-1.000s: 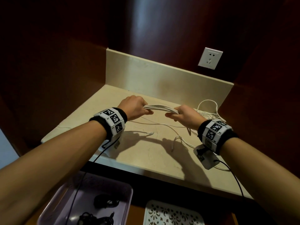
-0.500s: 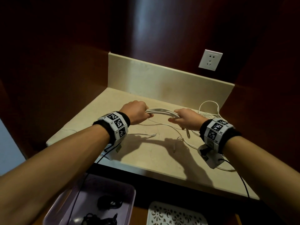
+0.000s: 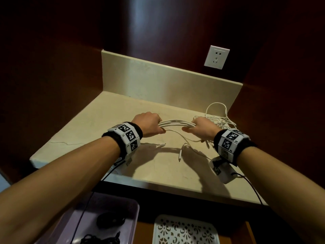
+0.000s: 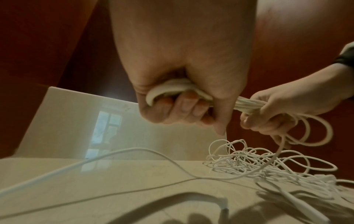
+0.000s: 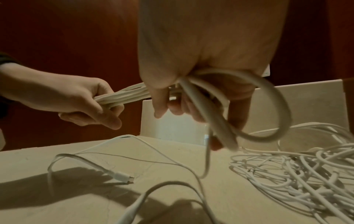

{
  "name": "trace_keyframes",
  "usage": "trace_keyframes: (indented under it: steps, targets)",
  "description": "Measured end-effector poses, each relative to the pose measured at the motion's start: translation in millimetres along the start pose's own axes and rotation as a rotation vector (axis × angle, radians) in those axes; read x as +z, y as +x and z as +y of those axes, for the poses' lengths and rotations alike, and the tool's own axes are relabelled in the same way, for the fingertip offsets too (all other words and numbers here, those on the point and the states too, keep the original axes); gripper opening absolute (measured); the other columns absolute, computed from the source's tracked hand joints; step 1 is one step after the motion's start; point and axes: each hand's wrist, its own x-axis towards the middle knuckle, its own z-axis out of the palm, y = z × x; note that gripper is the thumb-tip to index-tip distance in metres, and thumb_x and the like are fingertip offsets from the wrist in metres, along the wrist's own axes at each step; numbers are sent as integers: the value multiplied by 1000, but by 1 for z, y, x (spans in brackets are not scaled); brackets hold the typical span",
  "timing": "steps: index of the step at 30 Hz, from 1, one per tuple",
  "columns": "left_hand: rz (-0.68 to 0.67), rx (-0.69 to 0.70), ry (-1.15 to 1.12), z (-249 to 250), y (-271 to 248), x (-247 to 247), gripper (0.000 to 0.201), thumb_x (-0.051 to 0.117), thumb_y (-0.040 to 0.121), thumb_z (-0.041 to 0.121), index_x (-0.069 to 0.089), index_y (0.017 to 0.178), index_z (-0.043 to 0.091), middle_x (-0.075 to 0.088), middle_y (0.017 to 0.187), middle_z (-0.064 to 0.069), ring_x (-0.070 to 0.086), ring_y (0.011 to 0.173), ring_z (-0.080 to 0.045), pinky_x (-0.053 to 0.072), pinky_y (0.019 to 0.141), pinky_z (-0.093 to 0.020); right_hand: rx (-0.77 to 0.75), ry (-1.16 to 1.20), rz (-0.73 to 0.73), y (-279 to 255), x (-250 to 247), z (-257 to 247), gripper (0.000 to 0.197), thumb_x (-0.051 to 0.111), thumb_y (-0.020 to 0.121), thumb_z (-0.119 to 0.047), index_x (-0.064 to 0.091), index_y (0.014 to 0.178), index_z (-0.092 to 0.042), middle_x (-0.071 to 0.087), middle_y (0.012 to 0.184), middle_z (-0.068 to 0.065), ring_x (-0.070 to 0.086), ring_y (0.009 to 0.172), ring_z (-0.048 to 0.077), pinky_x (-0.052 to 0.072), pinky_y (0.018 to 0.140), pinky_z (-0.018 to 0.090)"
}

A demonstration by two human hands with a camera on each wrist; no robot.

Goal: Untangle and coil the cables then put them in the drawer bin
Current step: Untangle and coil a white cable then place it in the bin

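Observation:
A folded bundle of white cable [image 3: 176, 123] spans between my two hands above the beige counter [image 3: 112, 118]. My left hand [image 3: 149, 125] grips the bundle's left end, fingers curled round its loops [image 4: 172, 87]. My right hand [image 3: 200, 128] grips the right end, with loops [image 5: 268, 106] spilling out past the fingers. A tangled heap of thin white cables [image 3: 221, 120] lies on the counter behind the right hand [image 4: 268, 124]. Loose strands trail from it across the counter, ending in plugs [image 3: 179, 155] [image 5: 122, 177].
Below the counter's front edge sits a lilac bin [image 3: 130, 208] with black cables in it, and a white perforated bin [image 3: 184, 229] to its right. Dark red wooden walls close in left, right and behind. A white wall socket [image 3: 216, 57] is at the back right.
Both hands have kept their grip on the bundle and stayed about where they were. The view has shifted slightly.

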Motion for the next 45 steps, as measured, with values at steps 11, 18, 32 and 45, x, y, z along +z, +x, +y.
trace_keyframes:
  steps: [11, 18, 32, 45]
  targets:
    - [-113, 70, -295, 0, 5, 10, 51, 78, 75, 44, 56, 118, 26, 63, 101, 4, 60, 94, -19, 49, 84, -34, -71, 567, 83, -2, -16, -9, 9, 65, 87, 0, 71, 89, -6, 65, 70, -5, 59, 67, 8, 51, 55, 29]
    - [-151, 70, -555, 6, 10, 15, 41, 80, 76, 29, 62, 113, 26, 66, 111, 0, 63, 99, -16, 49, 87, -31, -89, 763, 115, -1, -21, -17, 15, 58, 86, 9, 69, 93, 2, 55, 50, -10, 43, 46, 5, 48, 50, 26]
    - [-119, 97, -619, 11, 16, 17, 3, 69, 83, 13, 69, 83, 15, 71, 66, -3, 62, 58, -3, 43, 63, -25, -100, 918, 137, -7, -28, -24, 18, 59, 83, 13, 68, 87, -3, 59, 52, -9, 56, 50, 0, 54, 77, 32]
    - [-62, 44, -42, -12, 4, 6, 10, 66, 83, 35, 68, 85, 25, 66, 78, 0, 58, 75, -21, 37, 59, -29, -92, 96, -31, -1, -21, -13, 10, 75, 83, -19, 69, 90, -16, 68, 82, 5, 60, 76, 21, 47, 68, 32]
